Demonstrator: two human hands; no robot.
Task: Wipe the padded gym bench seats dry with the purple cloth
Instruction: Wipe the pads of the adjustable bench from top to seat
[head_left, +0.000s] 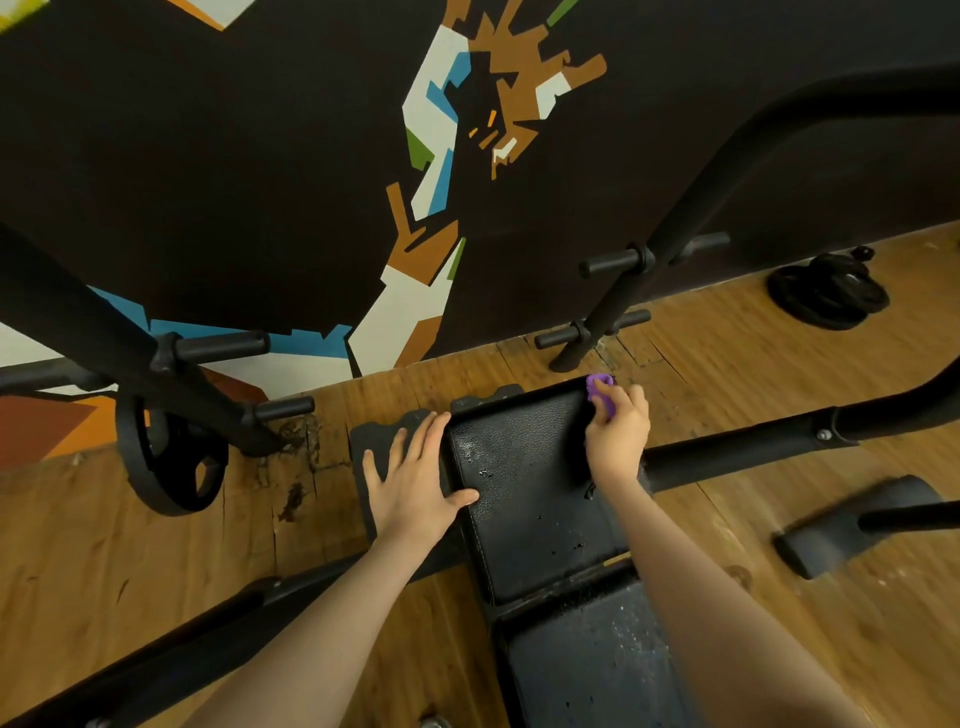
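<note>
A bunched purple cloth (601, 393) sits at the far right corner of the black padded seat (524, 493), which carries scattered droplets.

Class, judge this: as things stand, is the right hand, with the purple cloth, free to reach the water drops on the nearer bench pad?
Probably yes. The right hand grips the purple cloth at the far pad's corner; nothing lies across the nearer pad.

A black wall (234, 156) with an angular mural (441, 156) in white, blue, brown and green at twelve o'clock; worn wood plank floor (727, 374) below; stacked weight plates (831, 293) at two o'clock.
</note>
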